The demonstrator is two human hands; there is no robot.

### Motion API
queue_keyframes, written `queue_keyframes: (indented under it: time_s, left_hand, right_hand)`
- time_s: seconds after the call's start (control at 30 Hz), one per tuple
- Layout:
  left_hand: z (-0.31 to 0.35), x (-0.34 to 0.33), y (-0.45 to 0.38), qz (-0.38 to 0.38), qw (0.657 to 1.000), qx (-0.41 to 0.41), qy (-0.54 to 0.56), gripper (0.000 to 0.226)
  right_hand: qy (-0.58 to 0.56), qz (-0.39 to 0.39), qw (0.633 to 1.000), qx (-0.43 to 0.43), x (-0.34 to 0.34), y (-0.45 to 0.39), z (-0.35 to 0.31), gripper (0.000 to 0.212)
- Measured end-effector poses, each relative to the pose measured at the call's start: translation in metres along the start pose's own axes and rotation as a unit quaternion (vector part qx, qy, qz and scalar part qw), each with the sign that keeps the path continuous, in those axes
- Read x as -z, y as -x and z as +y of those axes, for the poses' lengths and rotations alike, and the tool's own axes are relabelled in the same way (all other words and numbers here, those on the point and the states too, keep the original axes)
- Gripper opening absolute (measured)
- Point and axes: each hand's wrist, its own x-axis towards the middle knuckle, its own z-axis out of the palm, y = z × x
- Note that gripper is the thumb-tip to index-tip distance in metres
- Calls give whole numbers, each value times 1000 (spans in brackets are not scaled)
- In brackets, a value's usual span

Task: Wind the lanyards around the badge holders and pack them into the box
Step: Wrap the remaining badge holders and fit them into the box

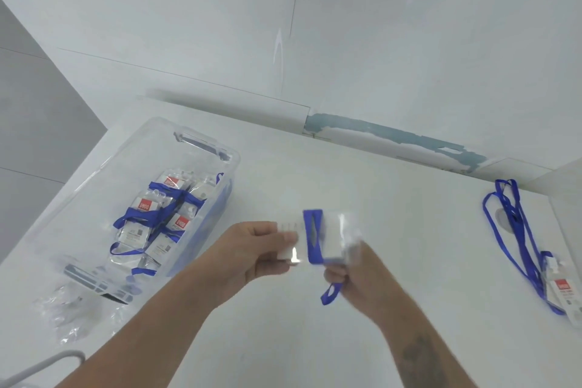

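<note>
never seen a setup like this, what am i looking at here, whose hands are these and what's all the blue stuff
There is no machine here. A person wears a camera on the head, so the single picture looks forward and down at their own two bare hands over a white table.

The left hand grips one end of a clear badge holder. The right hand holds the other end along with a blue lanyard, part of which is wrapped around the holder; a loop hangs below.

To the left stands a clear plastic box already holding several wound badges. At the far right lies another badge with its lanyard loose. An empty plastic bag lies near the box.
</note>
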Motion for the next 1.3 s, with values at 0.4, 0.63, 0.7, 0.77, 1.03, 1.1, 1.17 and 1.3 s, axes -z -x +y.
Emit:
queue_keyframes:
  time_s: [0.4,0.63,0.7,0.77,1.03,1.1,1.17,1.3]
  left_hand:
    - [-2,26,-4,182,945,-90,-256,24]
    - [20,44,12,-5,948,-24,-316,10]
    - [29,51,16,-47,957,-10,-287,10]
    - [36,59,20,-76,967,-4,-242,11]
    - [43,60,25,-53,994,18,-98,13]
    - [43,57,26,-11,995,14,-103,11]
    - [43,52,26,27,993,-3,-116,10]
    - [41,39,28,60,991,-23,-119,9]
  right_hand:
    - [602,63,786,125,-54,31,-7,15]
    - [476,19,875,81,-60,14,-65,8]
    - [399,4,915,57,-60,8,-67,10]
    - [297,-9,954,26,-62,5,-61,16]
    - [-105,-30,992,65,-86,-2,-5,20]
    - [-171,35,984,44,-88,0,-2,32]
    - [-190,81,978,15,-85,5,-4,54]
    - [15,95,993,67,-78,14,-14,31]
